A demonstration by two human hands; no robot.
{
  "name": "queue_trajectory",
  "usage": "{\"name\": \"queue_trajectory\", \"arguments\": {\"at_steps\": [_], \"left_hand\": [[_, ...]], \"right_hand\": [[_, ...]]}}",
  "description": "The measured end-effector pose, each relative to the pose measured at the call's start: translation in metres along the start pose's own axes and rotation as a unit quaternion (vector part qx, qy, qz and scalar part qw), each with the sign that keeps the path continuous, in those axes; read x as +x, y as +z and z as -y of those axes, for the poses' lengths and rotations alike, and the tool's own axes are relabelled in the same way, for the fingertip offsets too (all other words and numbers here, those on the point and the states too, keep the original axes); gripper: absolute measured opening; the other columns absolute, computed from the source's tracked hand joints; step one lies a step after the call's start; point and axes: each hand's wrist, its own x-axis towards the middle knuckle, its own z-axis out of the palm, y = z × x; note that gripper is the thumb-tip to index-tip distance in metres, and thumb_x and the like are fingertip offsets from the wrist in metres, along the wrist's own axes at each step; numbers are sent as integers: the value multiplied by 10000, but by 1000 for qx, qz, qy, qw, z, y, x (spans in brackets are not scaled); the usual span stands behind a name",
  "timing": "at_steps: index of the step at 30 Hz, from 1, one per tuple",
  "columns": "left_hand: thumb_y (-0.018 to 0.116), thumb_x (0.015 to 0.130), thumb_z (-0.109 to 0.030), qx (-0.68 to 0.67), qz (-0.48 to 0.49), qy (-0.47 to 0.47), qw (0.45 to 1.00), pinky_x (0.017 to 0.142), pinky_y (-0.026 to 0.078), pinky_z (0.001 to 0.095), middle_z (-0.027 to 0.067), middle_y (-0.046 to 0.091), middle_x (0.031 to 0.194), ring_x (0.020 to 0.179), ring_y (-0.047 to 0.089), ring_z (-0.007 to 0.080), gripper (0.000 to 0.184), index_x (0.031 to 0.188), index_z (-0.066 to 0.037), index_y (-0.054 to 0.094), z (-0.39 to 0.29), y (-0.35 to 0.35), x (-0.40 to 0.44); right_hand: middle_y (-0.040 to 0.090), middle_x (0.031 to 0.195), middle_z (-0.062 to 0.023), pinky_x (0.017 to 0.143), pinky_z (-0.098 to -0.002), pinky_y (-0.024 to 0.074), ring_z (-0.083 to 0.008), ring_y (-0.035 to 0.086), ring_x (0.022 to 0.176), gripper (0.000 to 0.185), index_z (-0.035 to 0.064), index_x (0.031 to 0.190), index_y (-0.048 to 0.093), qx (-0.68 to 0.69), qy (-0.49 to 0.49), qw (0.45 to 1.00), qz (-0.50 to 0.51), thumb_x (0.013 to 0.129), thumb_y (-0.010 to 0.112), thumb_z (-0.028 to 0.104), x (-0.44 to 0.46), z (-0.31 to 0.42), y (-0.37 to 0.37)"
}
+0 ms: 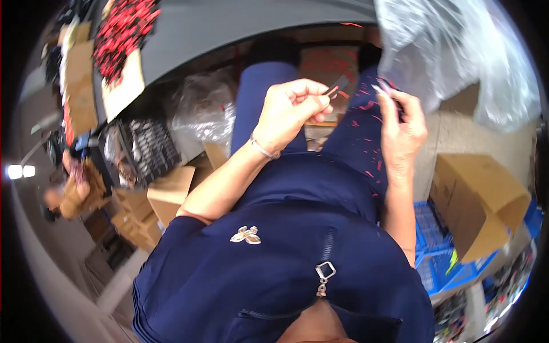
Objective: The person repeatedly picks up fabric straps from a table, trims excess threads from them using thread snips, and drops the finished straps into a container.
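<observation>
My left hand pinches a small dark piece between thumb and fingertips; it looks like a flat black strip with a reddish edge. Across from it, my right hand is closed around small snips, whose shiny pointed tip faces the left hand. The fingers cover most of the snips, and a dark part shows by the palm. A short gap separates the tip from the dark piece. Thin red scraps lie scattered over the dark blue trousers below both hands.
A dark table curves in front, bearing a heap of red and black pieces. Clear plastic bags hang at right. A cardboard box stands beside blue crates. More boxes and another person are at left.
</observation>
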Motion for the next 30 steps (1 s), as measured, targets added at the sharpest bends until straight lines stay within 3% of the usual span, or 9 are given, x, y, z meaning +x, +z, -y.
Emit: {"name": "queue_trajectory", "arguments": {"at_steps": [11,13,15,17,18,20,23,27,30], "left_hand": [[648,890,-56,150,-385,137,900,705,541,251,102,725,873,754,675,123,185,1049,38,665,69,-242,-7],[659,873,-71,173,-445,109,872,723,543,252,120,730,887,774,687,121,200,1037,42,676,93,-283,-5],[644,867,-152,256,-492,72,829,765,553,306,135,737,925,804,716,197,209,998,-5,714,134,-330,-1],[606,860,-236,479,-484,-47,731,830,541,371,149,722,967,891,707,292,232,963,-83,745,155,-342,-12],[576,859,-261,515,-418,-117,739,874,522,415,159,702,984,972,668,344,236,940,-133,757,166,-348,-21],[585,857,-263,573,-369,-234,693,865,526,405,161,707,952,972,673,331,234,950,-132,756,196,-363,-30],[585,865,-236,497,-376,-236,746,844,530,384,172,707,944,957,683,315,234,964,-103,751,195,-339,-50],[606,921,-208,453,-398,-42,797,732,524,299,126,731,841,776,705,166,242,1060,-41,713,176,-298,-59],[547,967,-39,368,-350,156,847,732,547,245,87,706,1021,830,682,140,215,1140,-29,674,120,-233,-47]], "right_hand": [[691,856,-59,734,-346,504,-205,667,814,271,110,995,669,-151,28,986,56,872,719,346,2,-36,33],[690,855,-64,728,-343,502,-205,663,807,290,101,997,673,-155,31,986,55,869,722,358,3,-33,36],[690,859,-70,727,-341,502,-206,661,802,298,95,995,674,-160,12,985,58,868,725,360,4,-36,37],[691,870,-74,732,-342,503,-207,660,800,299,90,994,674,-156,13,986,58,867,729,355,5,-35,39],[692,875,-76,734,-343,503,-207,660,800,300,88,994,674,-154,15,986,57,866,730,353,4,-35,39],[692,883,-80,743,-345,505,-211,659,802,296,87,996,674,-157,14,986,57,865,733,346,4,-36,40],[693,900,-82,754,-349,506,-218,660,813,313,87,997,675,-152,27,986,59,841,757,345,5,-35,41],[693,933,-87,763,-356,507,-234,660,839,362,90,995,673,-135,0,989,55,779,810,346,8,-41,40],[676,891,-88,745,-371,505,-255,646,811,370,99,982,668,-164,-44,985,42,731,841,309,10,-38,40]]}}
